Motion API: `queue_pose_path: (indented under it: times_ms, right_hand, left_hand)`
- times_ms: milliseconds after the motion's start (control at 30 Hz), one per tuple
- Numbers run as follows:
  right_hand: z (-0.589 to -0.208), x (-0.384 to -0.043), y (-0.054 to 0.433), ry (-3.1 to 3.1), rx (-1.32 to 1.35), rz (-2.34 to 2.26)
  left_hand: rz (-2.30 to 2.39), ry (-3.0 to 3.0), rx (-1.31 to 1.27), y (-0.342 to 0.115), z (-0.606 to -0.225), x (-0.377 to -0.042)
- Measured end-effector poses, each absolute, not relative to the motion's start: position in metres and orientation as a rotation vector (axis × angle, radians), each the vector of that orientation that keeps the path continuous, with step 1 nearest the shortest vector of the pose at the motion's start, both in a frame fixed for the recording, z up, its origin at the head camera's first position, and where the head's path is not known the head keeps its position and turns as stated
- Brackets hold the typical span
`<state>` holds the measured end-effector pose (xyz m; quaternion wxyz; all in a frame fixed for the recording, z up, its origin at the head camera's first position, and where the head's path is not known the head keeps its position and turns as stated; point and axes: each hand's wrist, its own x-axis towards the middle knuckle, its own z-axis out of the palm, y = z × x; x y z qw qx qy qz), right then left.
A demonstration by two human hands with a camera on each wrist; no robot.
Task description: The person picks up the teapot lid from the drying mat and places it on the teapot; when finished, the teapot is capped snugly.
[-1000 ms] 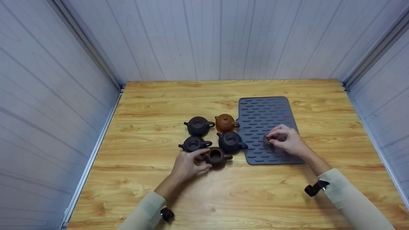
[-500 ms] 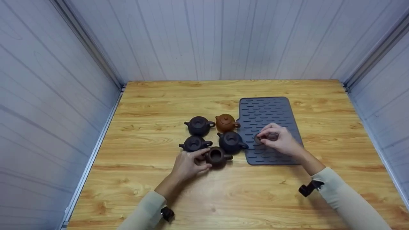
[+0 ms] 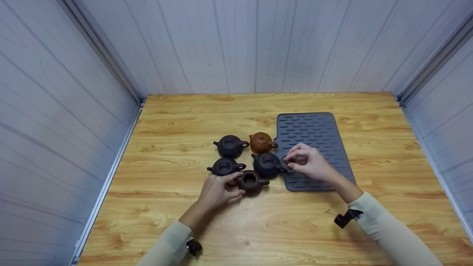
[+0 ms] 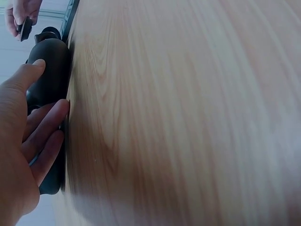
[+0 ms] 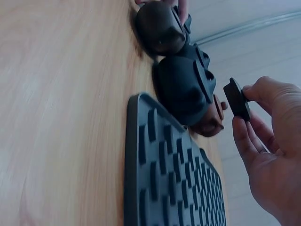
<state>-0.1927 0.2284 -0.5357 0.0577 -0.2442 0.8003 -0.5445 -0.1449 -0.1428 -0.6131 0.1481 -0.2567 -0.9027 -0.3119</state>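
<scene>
A dark brown teapot without its lid stands on the wooden table, its round opening facing up. At its spout side my left hand holds the body between thumb and fingers. My right hand pinches a small dark lid by the knob, in the air over the left edge of the grey mat. Just left of this lid sits a black teapot with its lid on. In the left wrist view the thumb lies against the brown teapot, and the other fingers are bent beside it.
Behind stands an orange-brown teapot, lidded. To the left are a black teapot and a smaller black teapot close to my left fingers. The grey ridged mat lies on the right of the table. Pale panels enclose the table.
My right hand has carried the lid leftward across the mat, toward the teapots. The left hand and the brown teapot have stayed in place.
</scene>
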Motion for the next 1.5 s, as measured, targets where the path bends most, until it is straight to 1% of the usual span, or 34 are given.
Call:
queue_pose_path:
  times_ms: [233,400,633,900,1067,1500]
  right_hand:
    - [-0.537,-0.194,0.206,2.425,-0.807,-1.606]
    - [-0.535,-0.192,0.19,2.444,-0.842,-1.555]
    - [-0.535,-0.192,0.169,2.384,-0.873,-1.539]
    - [-0.529,-0.193,0.15,2.382,-0.947,-1.51]
    - [-0.531,-0.193,0.142,2.363,-0.986,-1.501]
    - [-0.539,-0.191,0.13,2.311,-0.989,-1.501]
  left_hand:
    - [-0.868,-2.679,-0.681,-0.139,-0.598,-0.14]
    - [-0.874,-2.655,-0.695,-0.14,-0.607,-0.143]
    - [-0.852,-2.764,-0.626,-0.137,-0.591,-0.138]
    - [-0.887,-2.731,-0.652,-0.138,-0.593,-0.14]
    - [-0.916,-2.722,-0.675,-0.139,-0.595,-0.141]
    - [-0.997,-2.76,-0.654,-0.139,-0.591,-0.14]
